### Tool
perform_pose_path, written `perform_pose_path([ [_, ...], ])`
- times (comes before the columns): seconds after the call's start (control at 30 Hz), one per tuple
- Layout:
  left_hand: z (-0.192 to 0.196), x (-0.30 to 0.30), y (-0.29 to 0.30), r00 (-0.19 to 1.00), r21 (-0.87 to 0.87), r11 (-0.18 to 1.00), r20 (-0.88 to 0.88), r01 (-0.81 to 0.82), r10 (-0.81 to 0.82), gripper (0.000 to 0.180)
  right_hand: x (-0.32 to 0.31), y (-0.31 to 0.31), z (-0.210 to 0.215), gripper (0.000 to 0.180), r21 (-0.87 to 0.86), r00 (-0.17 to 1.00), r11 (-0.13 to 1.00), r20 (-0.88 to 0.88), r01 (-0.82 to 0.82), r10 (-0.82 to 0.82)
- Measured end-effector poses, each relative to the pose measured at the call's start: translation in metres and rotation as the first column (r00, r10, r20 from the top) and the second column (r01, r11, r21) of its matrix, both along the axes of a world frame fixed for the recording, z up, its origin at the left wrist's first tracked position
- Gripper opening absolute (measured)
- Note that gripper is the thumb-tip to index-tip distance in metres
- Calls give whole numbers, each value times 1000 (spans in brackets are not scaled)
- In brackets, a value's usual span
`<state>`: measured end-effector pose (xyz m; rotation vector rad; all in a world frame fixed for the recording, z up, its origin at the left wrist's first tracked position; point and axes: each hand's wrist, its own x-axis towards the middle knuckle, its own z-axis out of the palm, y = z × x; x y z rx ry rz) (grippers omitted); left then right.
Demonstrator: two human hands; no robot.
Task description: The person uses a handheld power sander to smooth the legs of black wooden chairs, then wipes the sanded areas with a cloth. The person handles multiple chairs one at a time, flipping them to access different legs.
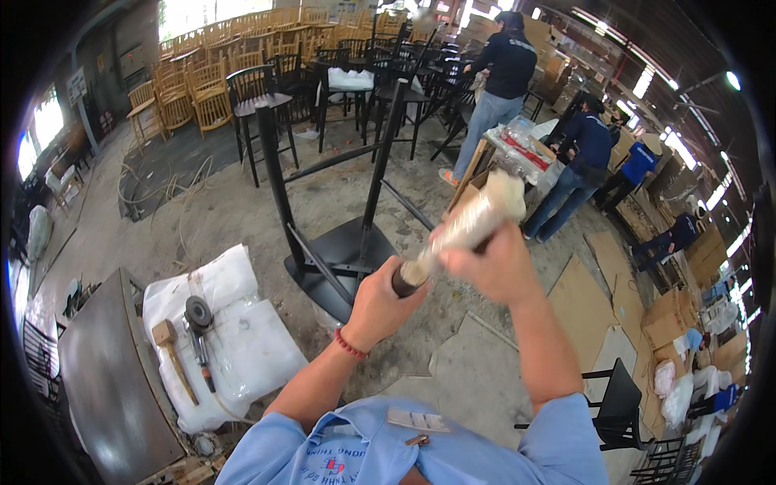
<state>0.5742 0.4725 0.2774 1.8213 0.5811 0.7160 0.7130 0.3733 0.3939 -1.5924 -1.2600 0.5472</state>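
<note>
A black wooden chair [339, 250] stands upside down before me, its legs pointing up. My left hand [384, 299], with a red bead bracelet above it, is wrapped round a dark round end that looks like the tip of a near chair leg [402, 283]. A pale, rough patch shows on top of that end. Just right of it, my right hand [489, 263] grips a whitish, shiny, plastic-wrapped roll [477, 218], tilted with its pale lumpy end up. Its lower end meets or overlaps the pale patch; motion blur hides the exact contact.
On white foam wrap [267, 339] at the left lie a mallet [165, 335] and an angle grinder [198, 319], beside a dark panel [113, 372]. Stacked wooden chairs [206, 89] fill the back. Several co-workers stand right, one [505, 65] nearest the chairs. Cardboard sheets [578, 299] cover floor.
</note>
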Motion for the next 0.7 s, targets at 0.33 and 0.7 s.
perform_pose_path([
  [0.33, 7, 3, 23, 957, 9, 960, 74, 280, -279, 24, 112, -35, 1, 18, 459, 888, 761, -198, 457, -414],
  [0.7, 15, 4, 52, 813, -169, 796, 72, 581, -578, 23, 290, 6, -22, 20, 238, 868, 840, -33, 488, -495],
])
